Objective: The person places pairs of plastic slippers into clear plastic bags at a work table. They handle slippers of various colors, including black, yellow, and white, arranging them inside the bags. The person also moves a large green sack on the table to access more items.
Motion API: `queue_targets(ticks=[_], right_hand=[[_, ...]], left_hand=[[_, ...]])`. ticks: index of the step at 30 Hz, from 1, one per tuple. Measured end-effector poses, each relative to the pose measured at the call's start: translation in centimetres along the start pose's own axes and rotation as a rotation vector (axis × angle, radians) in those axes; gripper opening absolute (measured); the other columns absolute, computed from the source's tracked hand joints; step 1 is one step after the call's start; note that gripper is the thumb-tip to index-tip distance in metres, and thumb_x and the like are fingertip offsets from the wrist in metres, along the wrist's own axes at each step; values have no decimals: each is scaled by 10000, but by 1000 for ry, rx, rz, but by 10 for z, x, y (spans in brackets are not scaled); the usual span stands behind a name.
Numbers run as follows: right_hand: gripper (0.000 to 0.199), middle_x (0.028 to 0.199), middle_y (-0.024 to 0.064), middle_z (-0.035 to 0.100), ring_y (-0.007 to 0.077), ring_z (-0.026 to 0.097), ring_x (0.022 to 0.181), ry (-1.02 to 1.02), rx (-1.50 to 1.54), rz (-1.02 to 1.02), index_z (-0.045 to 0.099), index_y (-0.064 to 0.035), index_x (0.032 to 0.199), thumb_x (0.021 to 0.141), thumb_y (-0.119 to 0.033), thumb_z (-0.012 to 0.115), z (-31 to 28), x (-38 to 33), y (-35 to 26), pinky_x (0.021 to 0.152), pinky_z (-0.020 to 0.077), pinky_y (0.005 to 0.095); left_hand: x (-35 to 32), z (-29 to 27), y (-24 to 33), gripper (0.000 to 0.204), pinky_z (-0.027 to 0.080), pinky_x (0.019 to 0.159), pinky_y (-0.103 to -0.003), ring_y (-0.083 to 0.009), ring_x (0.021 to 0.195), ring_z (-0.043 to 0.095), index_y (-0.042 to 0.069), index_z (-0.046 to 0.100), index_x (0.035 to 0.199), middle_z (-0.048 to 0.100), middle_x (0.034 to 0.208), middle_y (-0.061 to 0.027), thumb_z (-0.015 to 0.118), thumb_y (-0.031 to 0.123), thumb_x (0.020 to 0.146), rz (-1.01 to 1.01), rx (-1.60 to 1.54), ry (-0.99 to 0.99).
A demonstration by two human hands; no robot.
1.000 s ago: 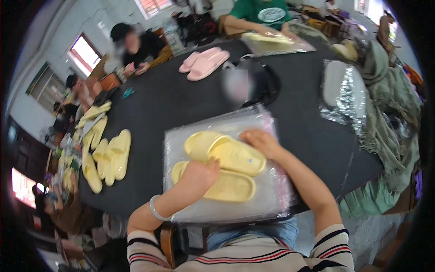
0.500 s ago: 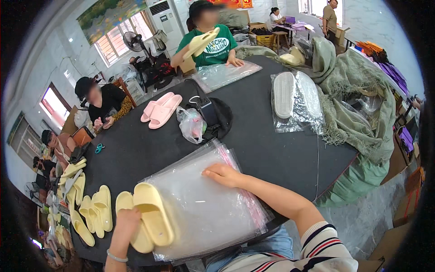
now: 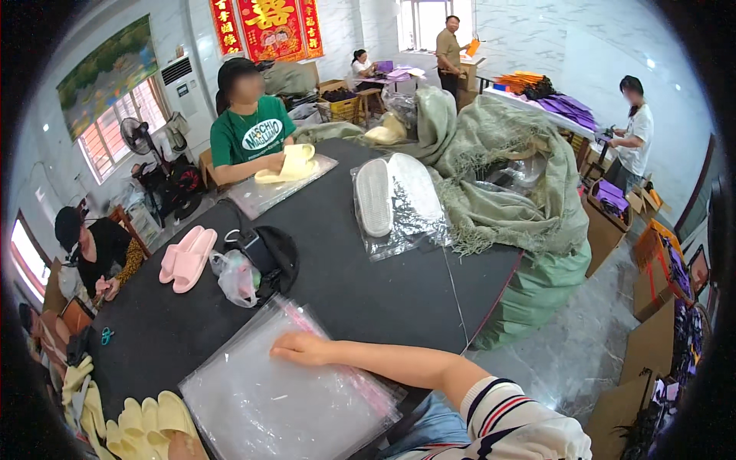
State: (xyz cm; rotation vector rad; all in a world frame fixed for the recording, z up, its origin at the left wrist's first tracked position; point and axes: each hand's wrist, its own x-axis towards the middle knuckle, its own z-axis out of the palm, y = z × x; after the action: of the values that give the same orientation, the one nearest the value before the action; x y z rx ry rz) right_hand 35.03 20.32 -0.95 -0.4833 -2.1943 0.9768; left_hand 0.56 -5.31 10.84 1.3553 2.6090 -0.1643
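My right hand (image 3: 303, 349) lies on a stack of clear plastic bags (image 3: 245, 395) with pink strips along one side. Its fingers rest together on the top bag, and nothing shows in them. At the lower left edge, only part of my left hand (image 3: 185, 447) shows, against a pale yellow slipper (image 3: 175, 414). The frame cuts off its fingers, so I cannot tell whether they grip the slipper. Several more yellow slippers (image 3: 130, 422) stand close beside it.
On the black table (image 3: 345, 291) lie pink slippers (image 3: 188, 257), a small plastic bag (image 3: 236, 277), scissors (image 3: 107, 336) and bagged white slippers (image 3: 399, 195). A green sack (image 3: 521, 184) borders the right side. Across, a co-worker (image 3: 249, 126) handles a yellow slipper (image 3: 290, 165).
My view has swung to the right. The yellow slippers in my left hand no longer lie over the bags; that hand is at the lower left edge. My right hand stays on the bags.
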Motion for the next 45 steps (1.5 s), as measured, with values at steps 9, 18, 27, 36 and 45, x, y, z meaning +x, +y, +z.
queue_targets(ticks=[9,18,27,36,45], right_hand=[[364,1017,194,626,346,561,999,57,29,31,628,24,992,972,-290,445,-10,-6,-21,905,427,428],[315,1082,153,622,302,558,1052,-16,-24,5,631,-3,1058,978,-244,445,-4,0,-15,952,419,381],[316,1104,171,634,317,558,1092,-14,-10,89,672,-8,1007,963,-238,460,-13,1,-32,986,405,393],[277,1084,156,648,288,567,1081,-7,26,127,668,6,1021,960,-156,453,-11,5,-45,965,407,367],[277,1078,155,650,288,569,1085,-8,18,97,670,7,1017,960,-159,456,-11,5,-41,968,408,370]], left_hand=[[9,63,-30,652,167,1005,-724,-389,1386,187,161,305,1453,258,1518,-77,326,564,940,-22,186,182],[14,71,-56,518,287,1069,-509,-395,1275,371,58,426,1351,412,1386,-186,461,334,914,24,65,408],[47,85,-93,598,294,1028,-600,-419,1284,370,212,440,1361,412,1432,-30,584,463,838,-33,-29,520],[38,64,-94,622,273,959,-719,-394,1321,335,248,450,1365,379,1460,19,552,551,831,-239,-26,444],[63,55,-115,640,230,992,-719,-385,1329,322,267,401,1399,341,1482,18,497,574,845,-346,-31,409]])
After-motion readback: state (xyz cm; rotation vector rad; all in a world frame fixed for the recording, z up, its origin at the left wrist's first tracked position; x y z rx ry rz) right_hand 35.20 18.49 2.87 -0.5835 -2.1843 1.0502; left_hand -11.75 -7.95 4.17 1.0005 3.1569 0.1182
